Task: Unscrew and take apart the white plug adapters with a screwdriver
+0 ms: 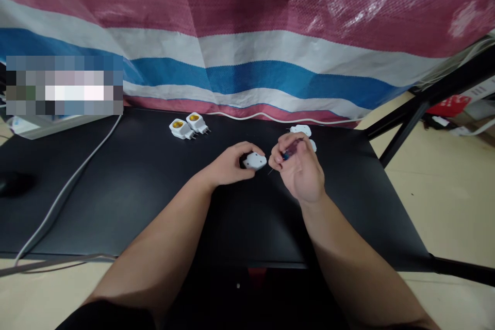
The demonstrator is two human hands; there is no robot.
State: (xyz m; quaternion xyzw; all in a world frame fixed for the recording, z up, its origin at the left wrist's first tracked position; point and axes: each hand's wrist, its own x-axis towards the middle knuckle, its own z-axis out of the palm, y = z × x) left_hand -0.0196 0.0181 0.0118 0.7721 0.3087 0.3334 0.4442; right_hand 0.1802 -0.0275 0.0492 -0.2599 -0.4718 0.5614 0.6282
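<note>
My left hand (229,164) grips a white plastic plug housing (254,161) on the black table top (135,185). My right hand (298,167) is raised just beside it, with its fingers closed around a small screwdriver (288,153) that has a dark blue handle. The thin shaft points down and left, and its tip stays apart from the housing. Behind my right hand lie white plastic parts (300,130), partly hidden by my fingers. Farther left, two white plug-in lamp sockets (186,126) with yellow centres lie with their metal pins showing.
A white cable (65,191) crosses the table's left side, and a black computer mouse (13,184) sits at its left edge. A striped red, white and blue tarp (247,67) hangs behind the table. Black metal frame bars stand at the right.
</note>
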